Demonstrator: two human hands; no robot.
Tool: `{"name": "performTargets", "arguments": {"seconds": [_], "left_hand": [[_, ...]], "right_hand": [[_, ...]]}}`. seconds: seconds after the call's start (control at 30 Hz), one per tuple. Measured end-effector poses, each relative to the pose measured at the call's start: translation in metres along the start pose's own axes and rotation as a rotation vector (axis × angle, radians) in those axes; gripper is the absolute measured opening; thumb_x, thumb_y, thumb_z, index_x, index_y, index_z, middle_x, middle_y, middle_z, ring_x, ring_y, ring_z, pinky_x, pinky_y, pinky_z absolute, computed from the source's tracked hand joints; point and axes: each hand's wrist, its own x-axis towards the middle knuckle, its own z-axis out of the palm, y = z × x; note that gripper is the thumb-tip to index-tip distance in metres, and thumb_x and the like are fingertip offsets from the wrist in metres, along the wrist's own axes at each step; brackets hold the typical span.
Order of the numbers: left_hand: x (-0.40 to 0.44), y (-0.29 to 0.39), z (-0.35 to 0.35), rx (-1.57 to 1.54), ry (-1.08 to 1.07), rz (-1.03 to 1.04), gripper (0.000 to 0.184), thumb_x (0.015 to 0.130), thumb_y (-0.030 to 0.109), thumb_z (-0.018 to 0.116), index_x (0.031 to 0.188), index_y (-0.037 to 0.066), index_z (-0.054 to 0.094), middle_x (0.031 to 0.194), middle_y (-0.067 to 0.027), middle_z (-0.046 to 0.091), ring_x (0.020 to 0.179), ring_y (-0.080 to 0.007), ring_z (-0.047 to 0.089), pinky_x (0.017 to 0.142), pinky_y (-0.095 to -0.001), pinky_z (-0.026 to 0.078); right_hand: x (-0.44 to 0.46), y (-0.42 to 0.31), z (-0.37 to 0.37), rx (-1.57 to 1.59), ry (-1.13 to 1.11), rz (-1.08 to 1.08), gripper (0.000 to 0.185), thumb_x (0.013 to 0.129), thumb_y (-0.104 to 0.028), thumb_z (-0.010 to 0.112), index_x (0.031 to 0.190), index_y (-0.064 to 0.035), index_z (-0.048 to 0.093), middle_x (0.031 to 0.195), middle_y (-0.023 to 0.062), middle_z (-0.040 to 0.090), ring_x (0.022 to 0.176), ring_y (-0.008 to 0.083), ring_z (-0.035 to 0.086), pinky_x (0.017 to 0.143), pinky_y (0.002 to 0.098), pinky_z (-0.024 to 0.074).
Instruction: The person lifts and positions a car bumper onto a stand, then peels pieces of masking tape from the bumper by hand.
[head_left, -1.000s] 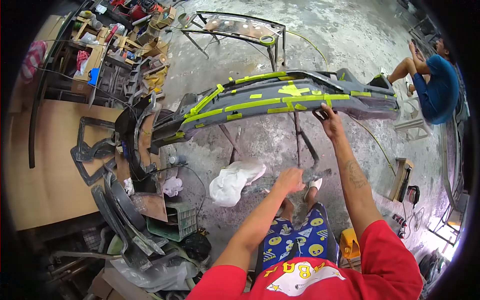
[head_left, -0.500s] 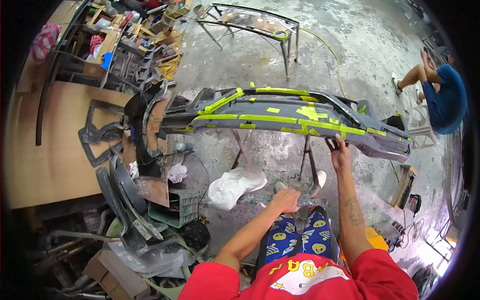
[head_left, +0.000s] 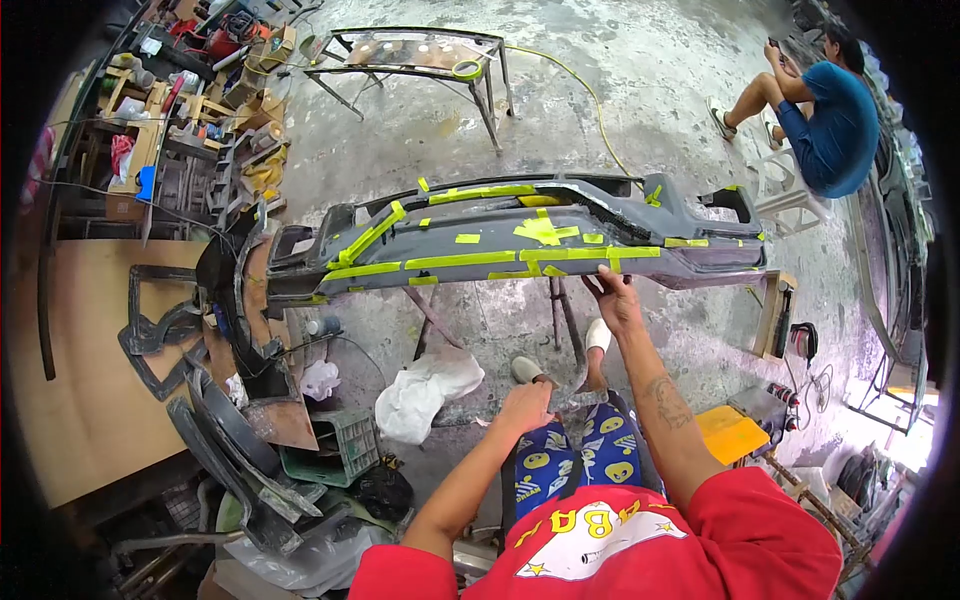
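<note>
Right hand [head_left: 620,303]: raised, fingers partly bent, fingertips at the lower edge of the grey panel; whether I pinch that edge or only touch it, I cannot tell

Left hand [head_left: 526,407]: low, back upward, fingers pointing down, just above my patterned shorts [head_left: 538,472]; grip hidden, so I cannot tell whether it is closed on anything

Grey panel [head_left: 485,235]: one, long, moulded like a vehicle bumper, lying crosswise in front of me above dark stand legs [head_left: 567,320]. Strips and patches of yellow-green tape [head_left: 460,260] on its face and along its ridges

Handling, my judgement: a thin shell, moderately light for its length but awkward; stiff along the folded ridges, likely to flex across the open spans and narrow ends. Surface looks dull, so fair grip, less if dusty. Best hold: bare lower edge, hands well apart either side of the middle, clear of the tape; the thin upper rim looks the more fragile

Beyond: white bag [head_left: 428,395] below the panel, towards my left; green crate [head_left: 340,450] farther left; metal frame [head_left: 408,36] past the panel, with a tape roll [head_left: 467,69]; seated person [head_left: 835,130] at far right, on a white stool [head_left: 790,207]
</note>
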Motion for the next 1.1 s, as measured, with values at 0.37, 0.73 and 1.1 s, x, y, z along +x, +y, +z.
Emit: {"name": "performTargets", "arguments": {"seconds": [0.37, 0.73, 1.1], "left_hand": [[-0.013, 0.022, -0.014, -0.038, 0.194, 0.104, 0.074, 0.069, 0.037, 0.084, 0.125, 0.000, 0.052, 0.116, -0.0176, 0.059, 0.113, -0.0353, 0.055, 0.097, -0.0443, 0.045], [-0.014, 0.019, -0.011, -0.282, 0.228, 0.051, 0.079, 0.070, 0.040, 0.085, 0.130, 0.000, 0.052, 0.123, -0.0219, 0.059, 0.116, -0.0400, 0.054, 0.101, -0.0452, 0.044], [-0.007, 0.044, -0.031, -0.402, 0.243, -0.095, 0.082, 0.072, 0.044, 0.085, 0.133, 0.001, 0.052, 0.128, -0.0204, 0.058, 0.122, -0.0363, 0.053, 0.105, -0.0431, 0.042]], "right_hand": [[-0.009, 0.000, 0.006, 0.075, 0.033, -0.002, 0.034, 0.087, -0.001, 0.071, 0.114, -0.0167, 0.058, 0.108, 0.0021, 0.067, 0.107, 0.0202, 0.063, 0.104, 0.0509, 0.0469], [-0.011, -0.013, 0.005, 0.075, -0.015, 0.059, 0.045, 0.086, -0.001, 0.072, 0.124, -0.0177, 0.053, 0.118, 0.0009, 0.065, 0.112, 0.0200, 0.061, 0.100, 0.0501, 0.0470], [-0.004, -0.010, -0.019, 0.078, -0.027, 0.202, 0.041, 0.085, -0.002, 0.073, 0.120, -0.0153, 0.056, 0.110, 0.0065, 0.068, 0.099, 0.0229, 0.067, 0.089, 0.0466, 0.0534]]}}
